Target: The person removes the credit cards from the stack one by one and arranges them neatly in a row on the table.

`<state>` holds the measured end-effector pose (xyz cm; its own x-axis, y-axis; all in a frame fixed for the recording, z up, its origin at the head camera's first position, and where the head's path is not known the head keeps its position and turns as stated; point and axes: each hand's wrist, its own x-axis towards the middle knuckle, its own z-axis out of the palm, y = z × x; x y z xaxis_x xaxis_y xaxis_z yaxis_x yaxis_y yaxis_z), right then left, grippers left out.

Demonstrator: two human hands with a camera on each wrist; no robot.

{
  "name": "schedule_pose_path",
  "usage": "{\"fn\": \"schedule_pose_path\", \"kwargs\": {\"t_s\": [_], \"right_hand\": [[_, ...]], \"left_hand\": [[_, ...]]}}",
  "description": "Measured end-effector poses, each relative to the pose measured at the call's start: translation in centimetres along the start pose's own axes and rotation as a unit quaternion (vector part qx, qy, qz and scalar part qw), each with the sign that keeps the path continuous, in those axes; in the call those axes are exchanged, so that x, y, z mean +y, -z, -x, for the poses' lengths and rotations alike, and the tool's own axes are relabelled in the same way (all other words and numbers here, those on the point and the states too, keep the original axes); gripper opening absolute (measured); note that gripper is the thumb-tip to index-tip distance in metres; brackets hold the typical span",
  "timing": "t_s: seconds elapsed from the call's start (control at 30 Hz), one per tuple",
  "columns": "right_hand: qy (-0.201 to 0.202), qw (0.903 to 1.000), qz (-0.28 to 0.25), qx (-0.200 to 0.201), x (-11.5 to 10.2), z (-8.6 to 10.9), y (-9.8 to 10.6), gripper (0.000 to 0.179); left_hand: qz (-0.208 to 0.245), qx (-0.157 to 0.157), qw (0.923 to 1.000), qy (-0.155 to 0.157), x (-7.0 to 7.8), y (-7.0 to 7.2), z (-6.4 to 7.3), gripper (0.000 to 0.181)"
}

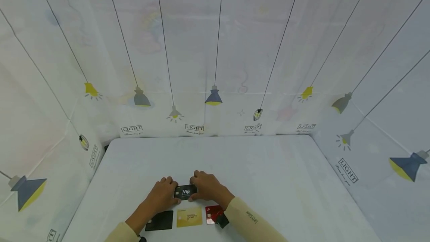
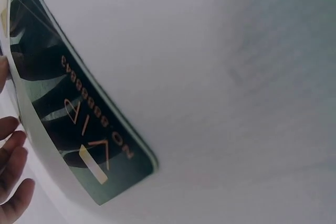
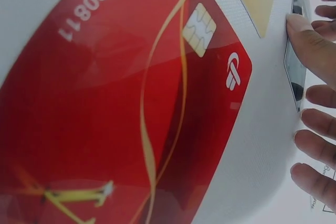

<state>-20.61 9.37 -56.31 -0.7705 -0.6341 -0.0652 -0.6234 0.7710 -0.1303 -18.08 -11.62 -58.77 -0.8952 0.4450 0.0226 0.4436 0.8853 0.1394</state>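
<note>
A black card marked "Vip" [image 1: 186, 192] is held by its two short ends. My left hand [image 1: 162, 194] grips the left end, thumb at the near edge and fingers at the far edge. At the other end my right hand [image 1: 209, 186] pinches it in the same way. In the right wrist view the right thumb [image 3: 315, 48] lies at the dark card's edge [image 3: 295, 74]. Nearer me is a row of cards: a black VIP card [image 1: 159, 220], a gold card [image 1: 189, 217] and a red card [image 1: 212, 214], partly hidden by the right wrist's dark device.
The cards lie on a white-covered table [image 1: 268, 182]. White cloth walls [image 1: 235, 47] printed with hanging lamps enclose its back and sides. Close under the left wrist is the black VIP card [image 2: 68, 95]; the red card [image 3: 121, 108] fills much of the right wrist view.
</note>
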Motion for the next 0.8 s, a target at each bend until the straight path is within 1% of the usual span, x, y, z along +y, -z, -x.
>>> {"fn": "schedule_pose_path", "kwargs": {"t_s": [0.17, 0.4, 0.6, 0.8], "right_hand": [[0.000, 1.0000, -0.002, -0.002, 0.06, -0.11, -0.11, 0.057], [-0.003, 1.0000, 0.000, 0.001, -0.01, -0.16, -0.24, 0.057], [-0.005, 1.0000, 0.000, 0.003, -0.07, -0.06, -0.24, 0.057], [-0.005, 1.0000, 0.004, 0.004, -0.05, 0.03, -0.22, 0.059]], "left_hand": [[0.007, 0.002, 1.0000, 0.002, 0.16, 0.24, -0.05, 0.057], [0.010, 0.013, 0.9999, -0.003, 0.35, 0.70, 0.01, 0.053], [0.012, 0.007, 0.9999, 0.001, 0.35, 0.73, -0.01, 0.053], [0.021, 0.009, 0.9997, -0.002, 0.29, 0.70, -0.06, 0.054]]}}
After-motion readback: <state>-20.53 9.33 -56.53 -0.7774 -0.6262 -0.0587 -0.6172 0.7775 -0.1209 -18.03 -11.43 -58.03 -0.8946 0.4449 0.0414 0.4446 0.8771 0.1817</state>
